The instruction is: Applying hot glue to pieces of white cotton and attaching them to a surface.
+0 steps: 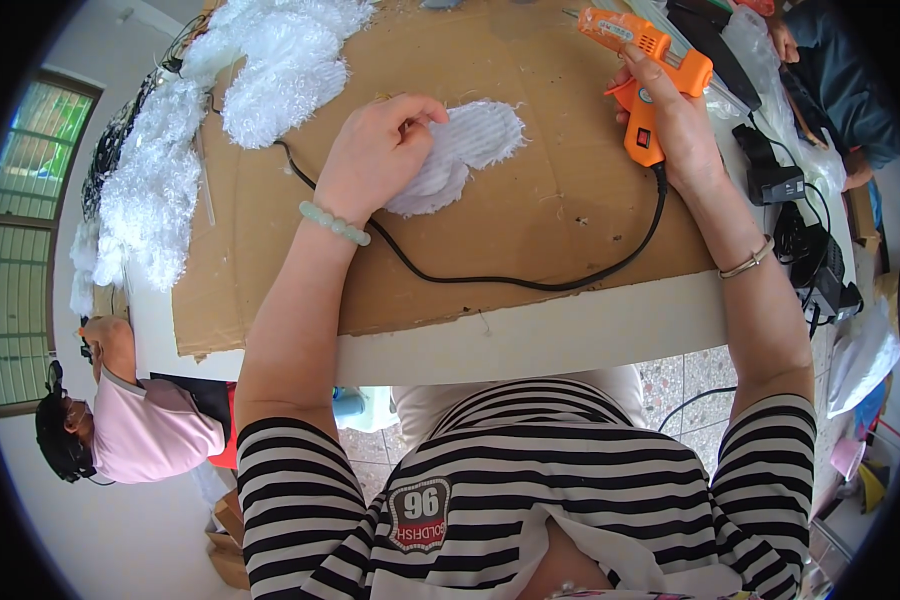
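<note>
Where white tinsel (150,220) heaps along the left of the worktop (530,345), it partly overlaps the cardboard (260,270). Next, the left hand (385,150) bends its fingers over the white cloth (485,135), which lies flat on the cardboard; whether they pinch it, I cannot tell. A black cord (530,286) curves rightward to the orange glue gun (643,130), gripped by the right hand (675,125), its nozzle pointing left.
</note>
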Demonstrator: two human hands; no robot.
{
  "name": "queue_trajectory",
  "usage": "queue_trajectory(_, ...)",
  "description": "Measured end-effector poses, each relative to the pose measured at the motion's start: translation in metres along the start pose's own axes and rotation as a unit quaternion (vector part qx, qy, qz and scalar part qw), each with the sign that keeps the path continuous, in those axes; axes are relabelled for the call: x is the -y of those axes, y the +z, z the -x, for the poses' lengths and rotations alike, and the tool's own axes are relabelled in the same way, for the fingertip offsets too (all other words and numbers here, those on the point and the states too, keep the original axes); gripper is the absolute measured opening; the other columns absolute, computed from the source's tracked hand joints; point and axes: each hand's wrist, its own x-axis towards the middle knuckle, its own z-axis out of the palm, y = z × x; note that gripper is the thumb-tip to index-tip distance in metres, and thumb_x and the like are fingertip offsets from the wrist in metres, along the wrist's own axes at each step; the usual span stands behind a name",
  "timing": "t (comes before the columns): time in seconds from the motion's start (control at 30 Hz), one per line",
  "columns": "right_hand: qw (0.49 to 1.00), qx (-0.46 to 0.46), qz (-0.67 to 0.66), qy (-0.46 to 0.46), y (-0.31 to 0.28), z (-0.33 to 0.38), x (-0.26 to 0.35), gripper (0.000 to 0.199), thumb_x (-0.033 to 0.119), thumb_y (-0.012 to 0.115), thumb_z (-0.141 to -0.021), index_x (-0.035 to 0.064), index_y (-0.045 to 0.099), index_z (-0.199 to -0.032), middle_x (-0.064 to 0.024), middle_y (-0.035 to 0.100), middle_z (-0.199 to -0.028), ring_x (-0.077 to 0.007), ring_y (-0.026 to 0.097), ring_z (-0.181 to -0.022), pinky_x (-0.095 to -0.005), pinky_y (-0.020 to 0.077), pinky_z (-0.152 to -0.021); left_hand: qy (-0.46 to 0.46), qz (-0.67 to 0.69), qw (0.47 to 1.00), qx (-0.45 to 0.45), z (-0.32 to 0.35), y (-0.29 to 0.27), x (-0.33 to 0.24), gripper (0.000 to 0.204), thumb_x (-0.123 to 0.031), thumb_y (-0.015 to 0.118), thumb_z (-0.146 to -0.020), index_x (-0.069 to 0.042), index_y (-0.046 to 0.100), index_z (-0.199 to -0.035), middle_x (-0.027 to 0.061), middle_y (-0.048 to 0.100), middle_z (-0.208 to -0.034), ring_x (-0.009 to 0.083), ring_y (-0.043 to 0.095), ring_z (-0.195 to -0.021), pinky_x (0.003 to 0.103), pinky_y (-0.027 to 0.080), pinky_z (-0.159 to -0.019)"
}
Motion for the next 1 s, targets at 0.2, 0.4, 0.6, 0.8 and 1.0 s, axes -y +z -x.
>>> queue_trajectory(0.2,1.0,0.006,0.01,0.004,-0.0002,-0.0003,-0.0009,0.032,0.038,0.057,-0.089,0.0059,0.059,-0.088,-0.0019,0.059,-0.078,-0.0095,0.053,-0.063,-0.025,0.0461,-0.06,0.03,-0.02,0.999,-0.001,0.0001,0.001,-0.0004,0.018,0.0,0.049,-0.074,-0.004,0.064,-0.084,0.0121,0.059,-0.073,0.0276,0.057,-0.068,0.035,0.045,-0.063)
queue_trajectory(0.4,1.0,-0.003,0.006,-0.001,0.0012,0.0005,-0.0005,0.032,0.038,0.056,-0.089,0.006,0.059,-0.087,-0.0019,0.059,-0.078,-0.0096,0.054,-0.064,-0.025,0.0457,-0.061,0.035,-0.015,0.999,-0.007,0.0015,0.0023,-0.001,0.019,0.0,0.049,-0.074,-0.005,0.065,-0.083,0.0121,0.058,-0.073,0.0277,0.056,-0.069,0.036,0.045,-0.064)
queue_trajectory(0.6,0.999,0.02,0.027,0.0,-0.0036,-0.0028,-0.0038,0.032,0.038,0.056,-0.089,0.006,0.059,-0.086,-0.0023,0.06,-0.079,-0.0098,0.054,-0.065,-0.0248,0.0455,-0.061,0.046,-0.008,0.999,-0.011,0.0015,0.0027,0.0016,0.019,0.001,0.049,-0.074,-0.005,0.065,-0.084,0.0115,0.058,-0.073,0.0276,0.056,-0.07,0.036,0.045,-0.065)
queue_trajectory(0.8,1.0,0.013,0.02,0.001,-0.0007,-0.0005,-0.0013,0.032,0.037,0.057,-0.089,0.0055,0.06,-0.086,-0.003,0.06,-0.078,-0.0108,0.053,-0.064,-0.025,0.0445,-0.061,0.042,-0.021,0.999,-0.006,0.0025,0.0023,0.0003,0.018,0.001,0.051,-0.074,-0.006,0.065,-0.084,0.0109,0.058,-0.074,0.0271,0.056,-0.071,0.035,0.045,-0.065)
queue_trajectory(1.0,1.0,0.009,0.015,-0.011,-0.0003,-0.0015,-0.0026,0.033,0.037,0.056,-0.089,0.0049,0.059,-0.085,-0.0033,0.06,-0.078,-0.0111,0.053,-0.064,-0.0251,0.044,-0.061,0.055,-0.036,0.998,-0.003,0.0033,0.0011,0.0016,0.017,0.0,0.053,-0.074,-0.006,0.066,-0.084,0.0104,0.058,-0.076,0.0274,0.055,-0.074,0.035,0.045,-0.066)
